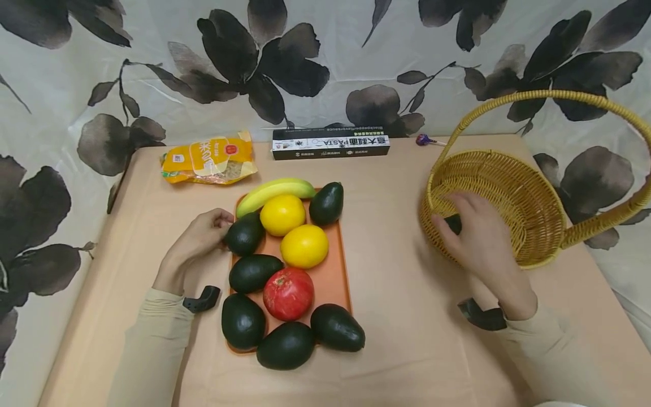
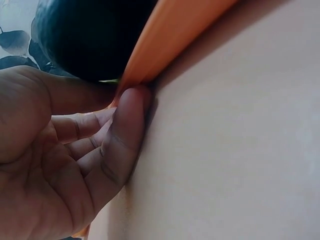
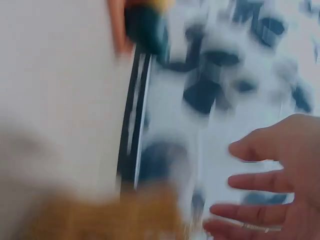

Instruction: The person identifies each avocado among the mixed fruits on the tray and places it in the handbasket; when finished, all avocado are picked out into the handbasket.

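My right hand (image 1: 478, 240) was spread over the basket (image 1: 534, 186), a dark thing (image 1: 454, 224) showing beside its thumb; my left hand (image 1: 205, 233) pinched the tray (image 1: 333, 277) on the bench (image 1: 396, 294), right by an avocado (image 1: 245, 234)!

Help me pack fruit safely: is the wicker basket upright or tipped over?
Upright: in the head view, the wicker basket sits with its open side up and its handle arching above it.

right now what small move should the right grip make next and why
Probably move the right grip from the basket toward the avocado at the near right corner of the tray: the right wrist view shows its fingers spread and empty, and that avocado juts past the edge, likely easy to take.
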A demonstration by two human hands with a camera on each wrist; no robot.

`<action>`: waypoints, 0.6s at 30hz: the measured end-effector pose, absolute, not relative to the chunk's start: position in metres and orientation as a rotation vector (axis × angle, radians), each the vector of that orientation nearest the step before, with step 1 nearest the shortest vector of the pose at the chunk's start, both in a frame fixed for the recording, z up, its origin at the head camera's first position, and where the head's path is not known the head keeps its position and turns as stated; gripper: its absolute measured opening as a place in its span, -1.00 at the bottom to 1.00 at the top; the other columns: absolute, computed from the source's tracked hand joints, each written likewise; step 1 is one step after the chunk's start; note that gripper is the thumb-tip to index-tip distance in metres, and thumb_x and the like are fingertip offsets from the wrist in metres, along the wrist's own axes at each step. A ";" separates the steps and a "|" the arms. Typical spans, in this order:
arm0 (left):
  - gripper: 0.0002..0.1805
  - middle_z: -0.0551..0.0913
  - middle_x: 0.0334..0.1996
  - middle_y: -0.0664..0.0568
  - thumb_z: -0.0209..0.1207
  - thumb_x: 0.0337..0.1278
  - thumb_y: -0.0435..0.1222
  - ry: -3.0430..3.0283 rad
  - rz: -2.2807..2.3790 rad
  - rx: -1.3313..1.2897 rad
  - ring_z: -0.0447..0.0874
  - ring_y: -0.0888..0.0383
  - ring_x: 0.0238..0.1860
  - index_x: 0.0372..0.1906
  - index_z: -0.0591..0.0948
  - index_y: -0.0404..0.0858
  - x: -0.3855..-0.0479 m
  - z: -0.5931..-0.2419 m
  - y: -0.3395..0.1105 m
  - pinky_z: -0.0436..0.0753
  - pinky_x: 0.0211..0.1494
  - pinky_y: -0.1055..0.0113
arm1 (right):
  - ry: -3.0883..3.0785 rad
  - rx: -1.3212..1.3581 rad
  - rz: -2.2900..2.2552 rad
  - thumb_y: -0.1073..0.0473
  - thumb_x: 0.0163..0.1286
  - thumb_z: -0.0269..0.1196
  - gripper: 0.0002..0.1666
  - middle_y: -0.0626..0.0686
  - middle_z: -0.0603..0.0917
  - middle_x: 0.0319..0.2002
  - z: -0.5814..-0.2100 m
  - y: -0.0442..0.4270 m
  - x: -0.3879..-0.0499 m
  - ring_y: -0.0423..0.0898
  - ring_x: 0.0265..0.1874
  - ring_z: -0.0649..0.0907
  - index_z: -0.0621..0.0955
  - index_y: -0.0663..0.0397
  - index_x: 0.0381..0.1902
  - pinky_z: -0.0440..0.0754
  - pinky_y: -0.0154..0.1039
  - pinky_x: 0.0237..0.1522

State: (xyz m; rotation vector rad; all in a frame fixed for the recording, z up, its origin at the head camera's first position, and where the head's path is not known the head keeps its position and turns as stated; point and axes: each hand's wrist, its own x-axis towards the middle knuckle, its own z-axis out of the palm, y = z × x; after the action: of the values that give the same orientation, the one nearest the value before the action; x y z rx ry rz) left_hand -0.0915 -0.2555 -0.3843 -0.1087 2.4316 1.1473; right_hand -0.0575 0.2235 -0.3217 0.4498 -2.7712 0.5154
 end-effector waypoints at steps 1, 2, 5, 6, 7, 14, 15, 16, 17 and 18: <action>-0.60 0.54 -0.27 -0.17 0.00 0.34 -0.32 2.436 1.143 -0.107 0.56 0.09 -0.41 0.18 0.39 -0.47 -0.092 -0.384 -0.255 0.58 -0.34 0.35 | -2.744 0.562 0.549 0.12 0.25 0.31 -0.52 0.26 0.63 0.04 -0.322 0.213 -0.051 0.23 0.05 0.59 0.58 0.22 0.09 0.53 0.17 0.06; -0.60 0.54 -0.27 -0.17 0.00 0.35 -0.32 2.440 1.139 -0.104 0.56 0.09 -0.41 0.18 0.39 -0.47 -0.092 -0.384 -0.255 0.58 -0.34 0.35 | -2.735 0.682 0.573 0.10 0.26 0.32 -0.52 0.19 0.63 0.07 -0.322 0.202 -0.043 0.16 0.08 0.59 0.58 0.16 0.10 0.54 0.12 0.09; -0.61 0.53 -0.29 -0.16 -0.01 0.35 -0.31 2.459 1.127 -0.097 0.56 0.10 -0.42 0.17 0.39 -0.47 -0.092 -0.384 -0.256 0.57 -0.35 0.36 | -2.725 1.079 0.615 -0.07 0.33 0.28 -0.47 0.06 0.60 0.14 -0.328 0.170 -0.020 0.01 0.12 0.60 0.54 -0.01 0.20 0.57 -0.01 0.13; -0.61 0.53 -0.29 -0.16 -0.01 0.36 -0.31 2.465 1.123 -0.095 0.56 0.10 -0.43 0.16 0.40 -0.46 -0.092 -0.384 -0.256 0.57 -0.35 0.36 | -2.728 1.193 0.625 -0.15 0.34 0.26 -0.43 0.03 0.59 0.15 -0.330 0.161 -0.013 -0.04 0.13 0.58 0.52 -0.07 0.23 0.57 -0.05 0.14; -0.61 0.53 -0.29 -0.16 -0.01 0.36 -0.30 2.466 1.122 -0.095 0.56 0.10 -0.43 0.16 0.40 -0.47 -0.091 -0.384 -0.256 0.57 -0.35 0.36 | -2.724 1.296 0.629 -0.21 0.33 0.24 -0.39 0.01 0.58 0.16 -0.332 0.153 -0.006 -0.06 0.14 0.58 0.50 -0.11 0.26 0.58 -0.08 0.15; -0.61 0.53 -0.30 -0.15 0.00 0.36 -0.29 2.472 1.118 -0.083 0.55 0.09 -0.41 0.15 0.40 -0.47 -0.090 -0.385 -0.256 0.55 -0.34 0.36 | -2.754 1.649 0.499 -0.43 0.23 0.20 -0.22 0.00 0.52 0.12 -0.349 0.123 0.025 -0.14 0.01 0.52 0.44 -0.24 0.31 0.55 -0.25 -0.02; -0.61 0.52 -0.30 -0.15 0.00 0.36 -0.29 2.474 1.119 -0.081 0.55 0.09 -0.41 0.15 0.40 -0.48 -0.090 -0.385 -0.256 0.55 -0.34 0.36 | -2.762 1.663 0.490 -0.42 0.21 0.23 -0.21 0.00 0.52 0.11 -0.352 0.122 0.027 -0.15 -0.02 0.52 0.43 -0.24 0.31 0.54 -0.28 -0.04; -0.61 0.52 -0.30 -0.16 0.00 0.36 -0.29 2.476 1.118 -0.080 0.55 0.09 -0.41 0.15 0.40 -0.48 -0.090 -0.385 -0.256 0.55 -0.34 0.36 | -2.763 1.670 0.489 -0.40 0.20 0.26 -0.22 -0.01 0.52 0.10 -0.355 0.121 0.028 -0.16 -0.04 0.52 0.44 -0.23 0.30 0.53 -0.29 -0.06; -0.61 0.52 -0.30 -0.16 0.00 0.36 -0.29 2.476 1.119 -0.077 0.55 0.09 -0.41 0.15 0.40 -0.48 -0.090 -0.384 -0.256 0.55 -0.34 0.36 | -2.764 1.666 0.483 -0.37 0.19 0.29 -0.21 -0.01 0.52 0.09 -0.358 0.120 0.030 -0.16 -0.06 0.52 0.43 -0.21 0.29 0.52 -0.30 -0.08; -0.61 0.53 -0.30 -0.15 0.00 0.36 -0.29 2.479 1.118 -0.075 0.55 0.10 -0.41 0.15 0.40 -0.48 -0.091 -0.384 -0.256 0.55 -0.34 0.36 | -2.765 1.656 0.471 -0.35 0.17 0.31 -0.21 -0.01 0.52 0.08 -0.361 0.120 0.031 -0.16 -0.07 0.52 0.43 -0.21 0.29 0.52 -0.30 -0.09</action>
State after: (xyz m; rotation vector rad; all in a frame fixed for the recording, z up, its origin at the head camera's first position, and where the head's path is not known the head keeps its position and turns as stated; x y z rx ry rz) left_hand -0.0907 -0.2556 -0.3843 -0.0752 2.4788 1.1183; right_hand 0.0308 0.1198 -0.3611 1.6563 -2.7653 0.4709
